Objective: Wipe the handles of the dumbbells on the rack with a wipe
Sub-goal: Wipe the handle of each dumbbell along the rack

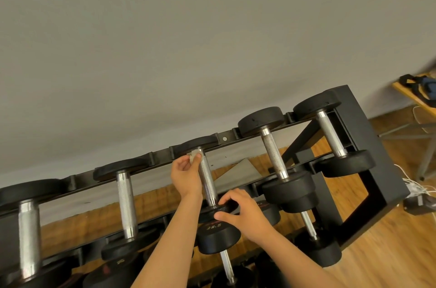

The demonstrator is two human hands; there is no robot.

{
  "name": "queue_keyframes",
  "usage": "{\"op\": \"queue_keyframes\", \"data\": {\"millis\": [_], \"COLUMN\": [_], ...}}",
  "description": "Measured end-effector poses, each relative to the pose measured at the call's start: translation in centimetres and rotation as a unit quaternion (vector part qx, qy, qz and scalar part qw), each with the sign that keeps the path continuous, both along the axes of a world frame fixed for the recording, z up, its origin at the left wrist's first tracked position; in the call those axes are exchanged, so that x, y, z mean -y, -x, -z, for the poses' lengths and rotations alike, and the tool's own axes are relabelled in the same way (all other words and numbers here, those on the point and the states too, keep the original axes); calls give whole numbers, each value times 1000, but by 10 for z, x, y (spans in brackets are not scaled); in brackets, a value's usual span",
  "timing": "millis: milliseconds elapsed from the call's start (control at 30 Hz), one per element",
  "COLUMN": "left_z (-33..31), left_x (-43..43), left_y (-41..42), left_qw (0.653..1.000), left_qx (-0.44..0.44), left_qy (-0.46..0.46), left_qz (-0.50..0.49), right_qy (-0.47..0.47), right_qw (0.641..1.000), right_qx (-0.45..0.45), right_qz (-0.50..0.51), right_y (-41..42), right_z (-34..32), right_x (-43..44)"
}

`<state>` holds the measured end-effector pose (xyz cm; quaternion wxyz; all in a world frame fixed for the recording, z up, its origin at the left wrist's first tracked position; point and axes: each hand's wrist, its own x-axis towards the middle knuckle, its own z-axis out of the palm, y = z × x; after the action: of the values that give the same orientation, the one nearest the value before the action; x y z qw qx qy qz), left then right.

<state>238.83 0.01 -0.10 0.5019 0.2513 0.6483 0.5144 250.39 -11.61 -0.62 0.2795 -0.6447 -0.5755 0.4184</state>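
grey wall (212,40) behind, wood floor (389,252) below, black rack (368,146) across. pinching a small white wipe (193,155) with the left hand (186,177), pressed to the far end of the middle handle (207,177) on the top tier. gripping that dumbbell's near head (208,214) with the right hand (243,212), fingers curled over its rim.

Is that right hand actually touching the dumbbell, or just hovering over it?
Touching. The head view shows the right hand with its fingers curled over the rim of the middle dumbbell's near head and the thumb against it, with no gap.
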Motion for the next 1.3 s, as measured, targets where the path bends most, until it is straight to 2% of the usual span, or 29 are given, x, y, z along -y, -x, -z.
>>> {"op": "queue_keyframes", "data": {"millis": [300, 533, 667, 833, 1033, 1300], "left_z": [-4, 3, 1, 7, 9, 9], "left_x": [-11, -9, -3, -7, -2, 0], "left_y": [-7, 2, -3, 10, 8, 18], "left_qw": [998, 999, 997, 998, 994, 995], "left_qx": [15, 22, 39, 19, 8, -16], "left_qy": [67, 41, 60, 59, 74, 38], "left_qz": [-6, -20, 21, 12, 81, 93], "right_qy": [1, -3, -5, -5, -7, 1], "right_qw": [1000, 1000, 1000, 1000, 1000, 1000], "right_qx": [-8, -5, -8, -13, -18, -24], "right_qz": [2, -1, 0, 1, -2, -3], "right_y": [0, 0, -1, -2, -2, -3], "right_z": [0, 2, 2, 3, 3, 2], "right_x": [0, 0, -1, 1, -1, 0]}}
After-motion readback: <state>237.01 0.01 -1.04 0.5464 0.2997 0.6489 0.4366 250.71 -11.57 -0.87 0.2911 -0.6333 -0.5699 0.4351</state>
